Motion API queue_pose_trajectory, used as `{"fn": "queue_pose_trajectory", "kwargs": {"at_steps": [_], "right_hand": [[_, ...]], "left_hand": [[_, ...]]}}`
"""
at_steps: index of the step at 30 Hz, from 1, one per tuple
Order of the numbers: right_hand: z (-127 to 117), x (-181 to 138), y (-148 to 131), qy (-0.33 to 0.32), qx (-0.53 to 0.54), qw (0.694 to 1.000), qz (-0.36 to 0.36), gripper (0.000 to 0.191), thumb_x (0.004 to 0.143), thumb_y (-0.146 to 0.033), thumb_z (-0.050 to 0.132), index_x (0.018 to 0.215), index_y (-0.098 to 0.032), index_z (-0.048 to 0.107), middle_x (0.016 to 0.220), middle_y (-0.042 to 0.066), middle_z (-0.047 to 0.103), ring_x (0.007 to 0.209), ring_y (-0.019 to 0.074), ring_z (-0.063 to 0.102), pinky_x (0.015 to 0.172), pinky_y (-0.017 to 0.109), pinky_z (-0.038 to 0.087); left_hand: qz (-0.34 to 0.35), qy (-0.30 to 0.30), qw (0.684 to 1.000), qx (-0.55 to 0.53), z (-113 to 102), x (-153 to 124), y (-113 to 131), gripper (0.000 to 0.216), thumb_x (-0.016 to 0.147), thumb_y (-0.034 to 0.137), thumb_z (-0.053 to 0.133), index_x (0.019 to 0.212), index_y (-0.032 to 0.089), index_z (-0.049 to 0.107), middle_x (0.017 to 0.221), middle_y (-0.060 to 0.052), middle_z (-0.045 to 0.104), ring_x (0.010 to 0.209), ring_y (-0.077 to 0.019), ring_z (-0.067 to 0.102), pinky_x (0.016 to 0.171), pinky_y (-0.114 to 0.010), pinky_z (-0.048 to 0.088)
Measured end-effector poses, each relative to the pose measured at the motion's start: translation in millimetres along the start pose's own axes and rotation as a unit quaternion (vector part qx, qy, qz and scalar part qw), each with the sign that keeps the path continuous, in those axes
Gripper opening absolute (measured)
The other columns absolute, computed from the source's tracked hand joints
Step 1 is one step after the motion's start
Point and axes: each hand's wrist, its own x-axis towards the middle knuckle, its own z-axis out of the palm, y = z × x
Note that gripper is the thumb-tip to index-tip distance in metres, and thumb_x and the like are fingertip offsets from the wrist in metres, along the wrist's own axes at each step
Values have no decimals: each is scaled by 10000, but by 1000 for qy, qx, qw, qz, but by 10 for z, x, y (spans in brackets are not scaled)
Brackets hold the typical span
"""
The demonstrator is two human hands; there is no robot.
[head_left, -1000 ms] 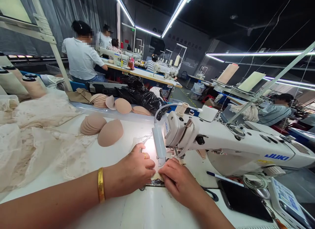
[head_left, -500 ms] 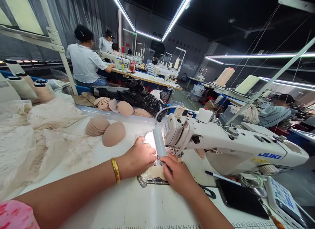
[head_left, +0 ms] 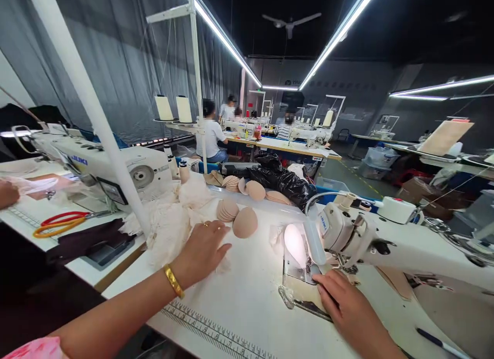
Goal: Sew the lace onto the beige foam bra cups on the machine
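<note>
Sewing-room benches under long ceiling strip lights are shown, with a white worktable [head_left: 247, 307] in the foreground. At its right, a small pale fabric piece [head_left: 304, 297] is pinned flat beside the needle plate by the right hand [head_left: 341, 307]; the fingers lie extended on top, pressing rather than gripping. Half a second earlier both hands were closed in around this piece at the needle. Now the left hand [head_left: 203, 251] has been moved away to the left and is laid open, fingers spread, on the edge of a heap of cream lace fabric [head_left: 170, 225]; nothing is seen to be grasped by it. The shift suggests that stitching is paused and the lace is being reached for. The view has also swung left, so that a neighbouring bench is newly included.

Beyond the left hand, a fanned stack of beige foam cups [head_left: 235, 217] is set on the table. The lamp [head_left: 295, 243] of the sewing machine [head_left: 386, 240] glares at right. A printed ruler scale [head_left: 216, 330] runs along the near table edge. "JUKI" is legible in blue on the second machine [head_left: 111, 163] at far left, beside red and yellow scissors [head_left: 64, 222]. Other workers are seated in the background.
</note>
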Motion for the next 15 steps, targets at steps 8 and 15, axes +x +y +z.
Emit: {"fn": "queue_pose_trajectory", "kwargs": {"at_steps": [8,15], "right_hand": [[-200,132,-326,-69,74,995,-15,214,1077,-213,459,1015,-255,660,844,40,667,776,225,643,682,347,547],[-353,361,-941,-177,304,922,162,366,1081,-502,479,1064,-240,735,977,109,699,899,270,651,799,414,523]], "left_hand": [[8,-9,1000,5,17,-215,-330,394,919,-5,470,1125,182,748,1135,-134,676,1006,-298,637,895,-461,506],[97,3,993,-62,-85,-123,-136,298,1021,88,513,963,210,779,991,-70,698,899,-225,640,833,-367,508]]}}
